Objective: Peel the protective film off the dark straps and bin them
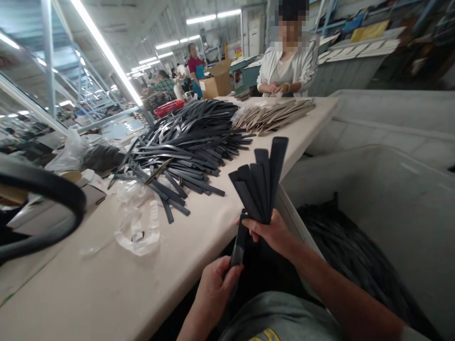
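Observation:
My right hand (272, 234) is closed around a fanned bundle of several dark flat strips (261, 182), held upright just off the table's near edge. My left hand (216, 282) sits lower, near my lap, and pinches the lower end of one dark strip (240, 239) that runs up toward the bundle. A large heap of the same dark strips (192, 142) lies on the beige table (106, 284), farther back and to the left of both hands.
A pile of tan strips (273, 113) lies at the table's far end, where a person in a white jacket (289, 66) stands. Crumpled clear plastic (138, 222) lies near the heap. A grey bin (391, 203) with dark strips inside stands at my right. Cardboard box (216, 80) behind.

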The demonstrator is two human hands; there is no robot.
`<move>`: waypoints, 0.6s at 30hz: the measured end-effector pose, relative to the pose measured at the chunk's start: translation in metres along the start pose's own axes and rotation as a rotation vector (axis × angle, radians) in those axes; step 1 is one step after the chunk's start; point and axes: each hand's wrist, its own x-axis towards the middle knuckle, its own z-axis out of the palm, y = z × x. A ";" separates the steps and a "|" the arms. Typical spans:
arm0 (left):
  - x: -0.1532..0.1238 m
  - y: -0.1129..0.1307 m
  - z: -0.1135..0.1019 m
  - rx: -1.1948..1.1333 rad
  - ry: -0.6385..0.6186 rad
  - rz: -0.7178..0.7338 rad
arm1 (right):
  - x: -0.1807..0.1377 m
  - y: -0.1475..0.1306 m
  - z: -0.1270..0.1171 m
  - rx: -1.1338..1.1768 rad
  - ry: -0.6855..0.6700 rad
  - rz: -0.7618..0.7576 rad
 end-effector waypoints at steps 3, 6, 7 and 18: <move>-0.001 0.001 0.009 0.123 -0.027 0.051 | -0.003 -0.008 -0.029 -0.011 0.138 -0.059; 0.002 0.003 0.013 0.099 -0.017 0.094 | -0.005 -0.012 -0.062 0.009 0.309 -0.109; 0.003 0.002 0.013 0.067 0.000 0.101 | -0.006 -0.013 -0.077 0.023 0.396 -0.132; -0.005 -0.056 0.000 -0.147 0.165 -0.161 | -0.071 -0.009 -0.268 0.367 1.301 -0.283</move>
